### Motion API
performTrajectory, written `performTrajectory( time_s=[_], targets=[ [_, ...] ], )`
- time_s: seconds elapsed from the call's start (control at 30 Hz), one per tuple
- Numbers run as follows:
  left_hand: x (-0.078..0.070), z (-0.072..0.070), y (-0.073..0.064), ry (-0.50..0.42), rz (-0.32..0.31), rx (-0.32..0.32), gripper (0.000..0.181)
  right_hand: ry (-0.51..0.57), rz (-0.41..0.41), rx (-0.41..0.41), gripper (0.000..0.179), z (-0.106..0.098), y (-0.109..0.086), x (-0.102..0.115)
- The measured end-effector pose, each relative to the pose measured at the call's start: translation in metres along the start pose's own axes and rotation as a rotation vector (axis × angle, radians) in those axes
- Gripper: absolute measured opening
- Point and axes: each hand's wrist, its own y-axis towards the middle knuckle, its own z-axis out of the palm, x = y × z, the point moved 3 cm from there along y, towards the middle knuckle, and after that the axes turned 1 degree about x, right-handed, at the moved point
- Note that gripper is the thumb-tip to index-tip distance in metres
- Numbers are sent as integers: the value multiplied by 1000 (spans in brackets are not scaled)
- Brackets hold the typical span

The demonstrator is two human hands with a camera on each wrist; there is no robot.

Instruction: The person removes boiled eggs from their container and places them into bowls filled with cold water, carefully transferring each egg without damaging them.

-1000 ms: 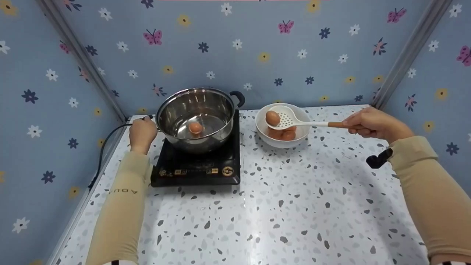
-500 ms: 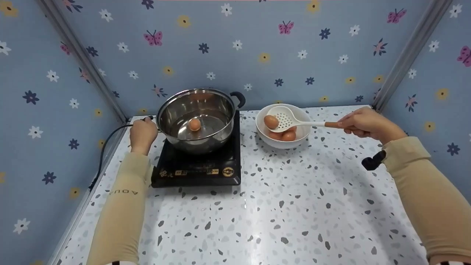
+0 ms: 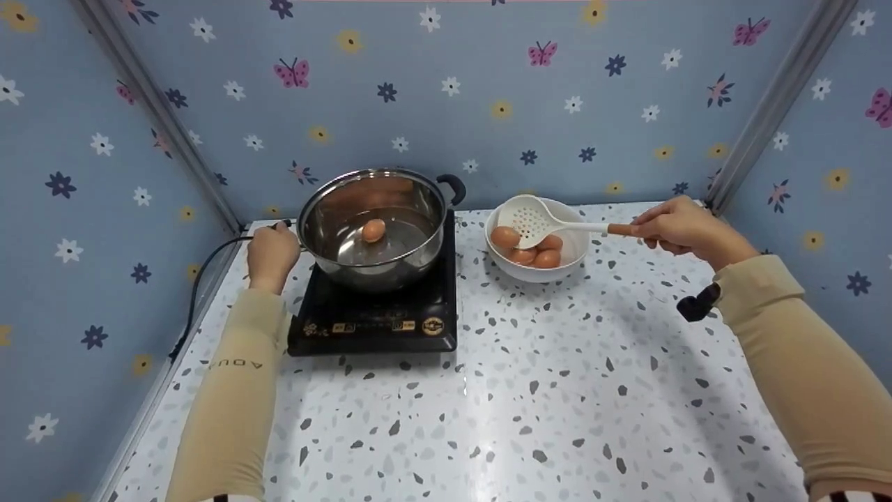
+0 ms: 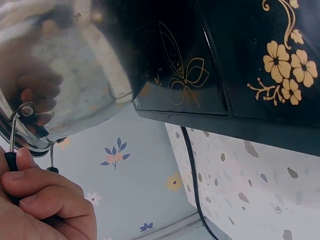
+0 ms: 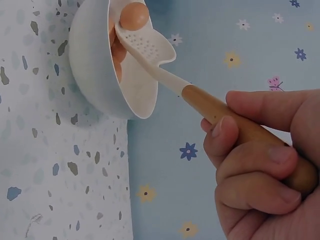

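Observation:
My left hand grips the dark side handle of a steel pot. One brown egg lies in clear liquid inside the pot. In my right hand is the wooden handle of a white slotted spoon. The spoon's head is tilted over a white bowl, leaning down to the left. A brown egg sits at the spoon's lower left edge; whether it touches the bowl cannot be told. Beneath, several more brown eggs lie in the bowl, partly covered by the spoon.
The pot stands on a black induction cooker, whose cable runs along the left side. Speckled white tabletop stretches in front of cooker and bowl. Flower-patterned walls close off the back and both sides.
The slotted spoon has shifted slightly left and tilted further, and its egg has moved left and lower toward the bowl's rim. The egg in the pot has shifted slightly. My left hand stays put.

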Motion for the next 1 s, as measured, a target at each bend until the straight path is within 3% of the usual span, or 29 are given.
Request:
performTrajectory(
  time_s=[0.27,1.0],
  targets=[
    [-3,-1,1,21,7,0,63,-6,-11,-14,47,-6,-1,10],
    [-2,-1,0,5,-18,7,63,65,-108,-53,45,-13,-7,96]
  ],
)
